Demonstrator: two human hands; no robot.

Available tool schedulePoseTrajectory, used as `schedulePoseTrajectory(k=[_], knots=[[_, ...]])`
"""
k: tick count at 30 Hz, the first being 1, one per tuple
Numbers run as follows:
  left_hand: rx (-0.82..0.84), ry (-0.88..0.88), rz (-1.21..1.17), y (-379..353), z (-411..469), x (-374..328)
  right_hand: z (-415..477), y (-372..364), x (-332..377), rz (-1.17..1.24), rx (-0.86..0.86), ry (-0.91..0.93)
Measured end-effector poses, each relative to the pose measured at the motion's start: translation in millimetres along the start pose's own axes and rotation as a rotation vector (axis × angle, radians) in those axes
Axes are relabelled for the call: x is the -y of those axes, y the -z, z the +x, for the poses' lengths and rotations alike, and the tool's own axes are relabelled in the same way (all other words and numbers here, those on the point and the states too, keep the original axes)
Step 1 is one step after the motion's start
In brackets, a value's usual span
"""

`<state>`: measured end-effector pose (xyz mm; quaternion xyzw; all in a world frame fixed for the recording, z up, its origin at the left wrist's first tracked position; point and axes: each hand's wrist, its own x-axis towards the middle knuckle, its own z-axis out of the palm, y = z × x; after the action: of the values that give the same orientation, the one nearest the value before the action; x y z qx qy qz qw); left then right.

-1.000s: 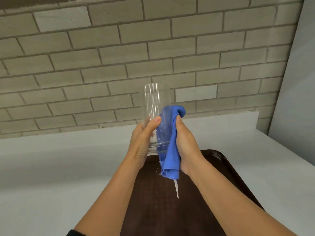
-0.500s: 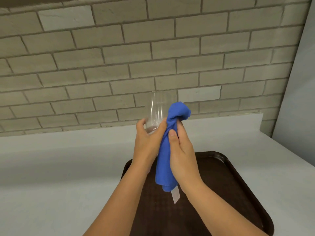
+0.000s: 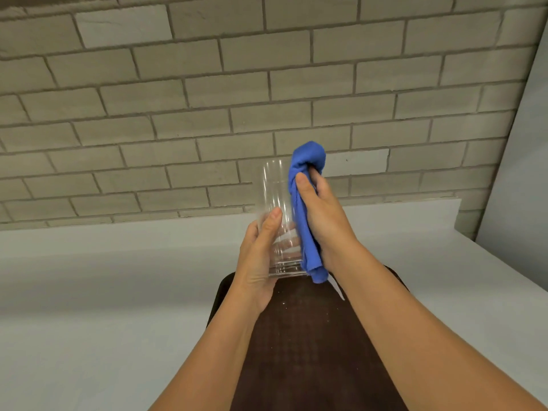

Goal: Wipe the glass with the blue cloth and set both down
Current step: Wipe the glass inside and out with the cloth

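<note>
Clear and tall, the glass (image 3: 277, 215) sits upright in our left hand (image 3: 259, 262), lifted above the near end of a dark brown tray (image 3: 311, 351) and not touching it. Our left fingers (image 3: 272, 223) wrap around its lower half, the thumb lying up its near side and the others showing through the wall from behind. Our right hand (image 3: 323, 215) holds the blue cloth (image 3: 305, 209) bunched lengthwise, fingers clamped on it with the thumb pressing the fabric against the right side of the glass. One end of the cloth rises past the rim; the other hangs down beside the base. A white tag (image 3: 338, 289) dangles below that end. The tray lies on a pale grey tabletop (image 3: 103, 292) against a brick wall (image 3: 207, 99).
</note>
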<state>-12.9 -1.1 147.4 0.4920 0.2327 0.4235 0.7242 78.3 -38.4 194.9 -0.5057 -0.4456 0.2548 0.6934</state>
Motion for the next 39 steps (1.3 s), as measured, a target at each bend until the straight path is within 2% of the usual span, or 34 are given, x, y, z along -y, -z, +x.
schedulePoseTrajectory(k=[4, 10, 13, 15, 20, 24, 29, 32, 35, 39], knots=[[0.014, 0.069, -0.029, -0.9, 0.0, 0.7, -25.7, 0.0, -17.6, 0.039, -0.019, -0.101], [0.019, 0.091, 0.018, -0.7, 5.7, 4.2, -50.3, -5.4, -27.0, -0.041, -0.059, 0.035], [0.144, 0.064, -0.042, -5.2, 5.4, 4.8, -27.5, -0.3, -9.2, -0.14, -0.064, 0.156], [0.189, 0.031, -0.086, -5.8, 7.4, 3.9, -10.8, 5.9, 0.4, -0.129, -0.052, 0.134], [0.005, -0.121, 0.031, -6.8, 11.3, 4.4, -10.5, 11.5, -21.0, 0.091, -0.006, -0.166], [-0.197, -0.235, 0.135, -5.9, 18.0, 10.9, -27.1, 12.3, -43.8, -0.001, -0.014, -0.288], [-0.254, -0.27, 0.178, -8.0, 28.1, 25.0, -35.2, 37.7, -58.0, -0.064, -0.051, -0.385], [-0.295, -0.272, 0.17, -5.8, 35.1, 32.0, -39.5, 60.0, -59.8, 0.222, -0.133, -0.477], [-0.283, -0.233, 0.206, 0.7, 38.6, 46.0, -37.3, 84.6, -53.4, 0.517, -0.152, -0.457], [-0.243, -0.164, 0.306, 7.1, 39.3, 70.2, -31.5, 112.1, -34.6, 0.64, -0.187, -0.36]])
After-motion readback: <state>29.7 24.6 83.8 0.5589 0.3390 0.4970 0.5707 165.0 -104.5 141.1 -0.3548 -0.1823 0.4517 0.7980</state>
